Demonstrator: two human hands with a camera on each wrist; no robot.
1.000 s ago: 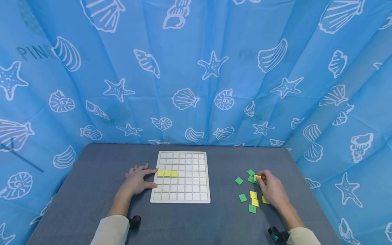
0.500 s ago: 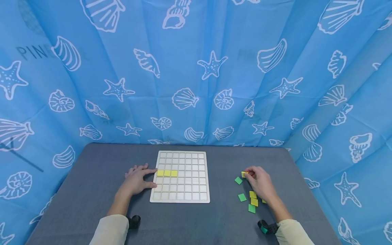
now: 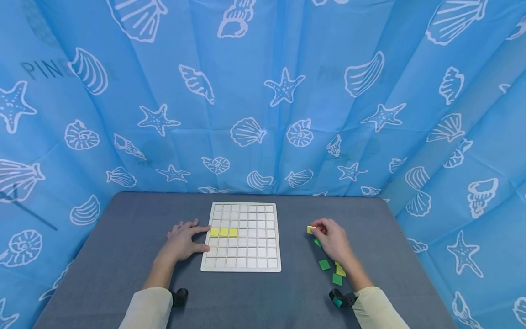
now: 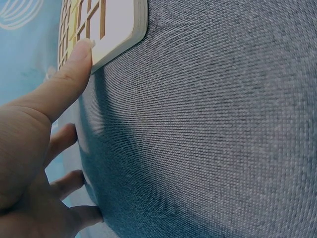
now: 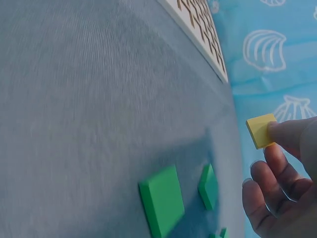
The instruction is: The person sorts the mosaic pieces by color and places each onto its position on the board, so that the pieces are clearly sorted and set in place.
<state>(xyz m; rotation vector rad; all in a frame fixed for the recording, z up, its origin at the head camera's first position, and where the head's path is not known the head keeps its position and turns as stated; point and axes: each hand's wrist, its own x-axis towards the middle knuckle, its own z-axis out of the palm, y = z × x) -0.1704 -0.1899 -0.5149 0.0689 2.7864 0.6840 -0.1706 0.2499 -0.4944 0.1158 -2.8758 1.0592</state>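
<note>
My right hand [image 3: 334, 240] pinches a yellow square tile [image 5: 260, 131] between thumb and fingers, above the table right of the board. The white grid board [image 3: 259, 267] lies flat on the table, and three yellow tiles [image 3: 223, 232] sit side by side in one of its rows, starting at the left edge. My left hand [image 3: 182, 242] rests at the board's left edge, fingers spread. In the left wrist view the thumb [image 4: 79, 54] touches the board's rim. Loose green tiles [image 3: 324, 264] lie below the right hand, which hides part of the pile.
Another green tile [image 3: 337, 279] and some yellow tiles [image 3: 340, 270] lie near the right forearm. A grey cloth covers the table [image 3: 246, 301]. Behind it hangs a blue curtain [image 3: 263, 114] with white shell prints. Each wrist wears a dark camera strap [image 3: 343, 299].
My right hand has carried the yellow tile leftward from the loose pile toward the board. The left hand has stayed at the board's edge.
</note>
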